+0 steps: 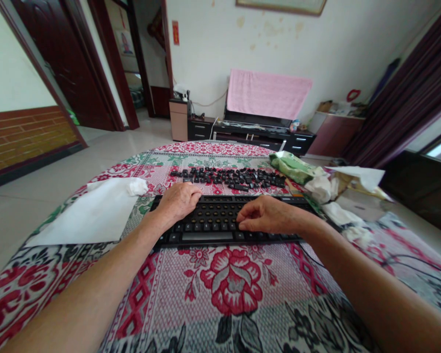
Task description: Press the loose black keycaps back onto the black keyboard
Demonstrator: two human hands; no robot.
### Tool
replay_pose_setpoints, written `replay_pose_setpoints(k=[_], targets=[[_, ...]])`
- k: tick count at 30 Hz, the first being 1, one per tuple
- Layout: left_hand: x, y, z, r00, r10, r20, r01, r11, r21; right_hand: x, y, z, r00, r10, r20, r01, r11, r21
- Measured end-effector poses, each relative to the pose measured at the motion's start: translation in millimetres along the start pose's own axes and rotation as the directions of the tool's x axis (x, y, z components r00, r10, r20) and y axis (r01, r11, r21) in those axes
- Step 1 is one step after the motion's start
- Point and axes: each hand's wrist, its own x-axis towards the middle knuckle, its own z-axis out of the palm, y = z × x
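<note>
A black keyboard (213, 240) lies across the cloth-covered table in front of me. Keycaps sit in its lowest rows, while bare key posts (213, 214) show in the rows above. My left hand (178, 200) rests over the keyboard's upper left part, fingers curled and thumb drawn in; its fingertips are mostly hidden. My right hand (262, 214) is closed in a pinch over the middle of the keyboard, beside the row of keycaps (215, 226). Whatever is between its fingers is too small to make out. Loose black keycaps (238, 177) lie scattered behind the keyboard.
White paper (84, 211) lies on the left with a crumpled tissue (137, 187) on it. A green packet (296, 166), crumpled tissues (323, 189) and wrappers are heaped at right. A cable (415, 257) runs over the patterned tablecloth (235, 279). A low cabinet (202, 130) stands beyond.
</note>
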Motion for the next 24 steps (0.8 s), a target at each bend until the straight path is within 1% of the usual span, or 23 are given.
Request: replay_pose_setpoints(k=[9, 15, 21, 24], targets=[[0.6, -1.4, 0.4, 1.0, 0.01, 0.019, -0.01, 1.0, 0.004, 3.8, 11.5, 4.9, 0.999, -0.002, -0.033, 0.005, 0.996, 0.087], [0.3, 1.0, -2.0, 1.0, -0.002, 0.024, 0.002, 1.0, 0.013, 3.8, 9.2, 8.4, 0.997, -0.007, -0.08, 0.009, 1.0, 0.026], [0.4, 1.0, -2.7, 0.999, -0.01, 0.035, 0.01, 1.0, 0.019, 4.4, 8.3, 8.3, 0.998, -0.005, -0.069, 0.005, 1.0, 0.004], [0.2, 0.9, -2.7, 0.999, -0.003, 0.032, 0.003, 1.0, 0.009, 2.5, 3.7, 1.7, 1.0, 0.004, -0.016, -0.003, 0.999, 0.044]])
